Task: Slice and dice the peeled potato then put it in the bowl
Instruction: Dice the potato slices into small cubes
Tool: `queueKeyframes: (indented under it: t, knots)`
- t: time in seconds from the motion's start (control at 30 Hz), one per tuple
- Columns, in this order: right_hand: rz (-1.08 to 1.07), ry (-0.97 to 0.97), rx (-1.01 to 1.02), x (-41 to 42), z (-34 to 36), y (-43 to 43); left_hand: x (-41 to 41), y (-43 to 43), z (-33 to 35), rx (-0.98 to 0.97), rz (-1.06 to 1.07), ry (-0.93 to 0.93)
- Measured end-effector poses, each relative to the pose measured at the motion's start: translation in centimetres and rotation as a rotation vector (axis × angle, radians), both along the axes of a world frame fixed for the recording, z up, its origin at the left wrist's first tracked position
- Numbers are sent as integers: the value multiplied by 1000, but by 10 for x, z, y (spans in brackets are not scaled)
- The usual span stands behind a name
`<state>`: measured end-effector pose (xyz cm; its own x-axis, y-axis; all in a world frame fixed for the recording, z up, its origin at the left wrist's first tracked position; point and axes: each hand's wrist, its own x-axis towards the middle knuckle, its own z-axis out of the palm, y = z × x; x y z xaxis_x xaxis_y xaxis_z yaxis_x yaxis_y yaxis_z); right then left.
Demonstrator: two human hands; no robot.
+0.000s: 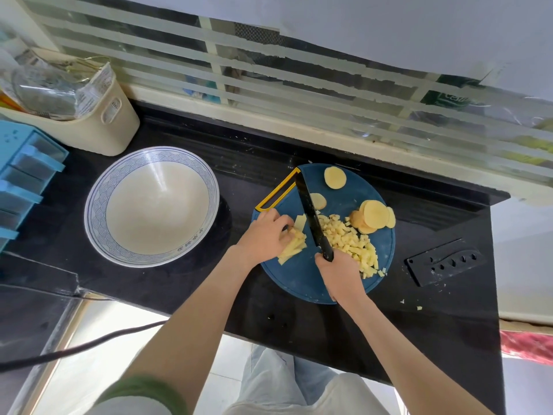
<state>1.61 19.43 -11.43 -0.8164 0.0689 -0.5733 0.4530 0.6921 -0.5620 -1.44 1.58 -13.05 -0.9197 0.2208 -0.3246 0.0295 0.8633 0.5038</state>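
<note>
L hand [267,236] curled, pinching; R hand [339,275] gripping

black table [299,324], glossy, below window. left end: cream basket [98,130] at back, blue drawer unit [21,175] at picture's edge. white bowl [95,205] with blue patterned rim near round blue cutting board [299,280], on its left. black knife sheath [443,262] right of board, apart. few potato scraps [419,308] front right.

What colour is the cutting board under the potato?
Dark blue, round cutting board; the head view, the only one, shows it clearly.
</note>
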Motion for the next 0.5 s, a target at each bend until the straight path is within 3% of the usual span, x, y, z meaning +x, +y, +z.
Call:
queueKeyframes:
  t: [0.1, 0.27, 0.5]
  knots:
    - [-7, -20, 1, -1, 1, -2, -7, -3, -1, -47, -70, 55]
    - [-5, -27, -13, -2, 4, -2, -23, -2, 0, -121, -96, -35]
    - [-6, -47, 8, -3, 4, -1, -26, -1, -3, -38, -66, -66]
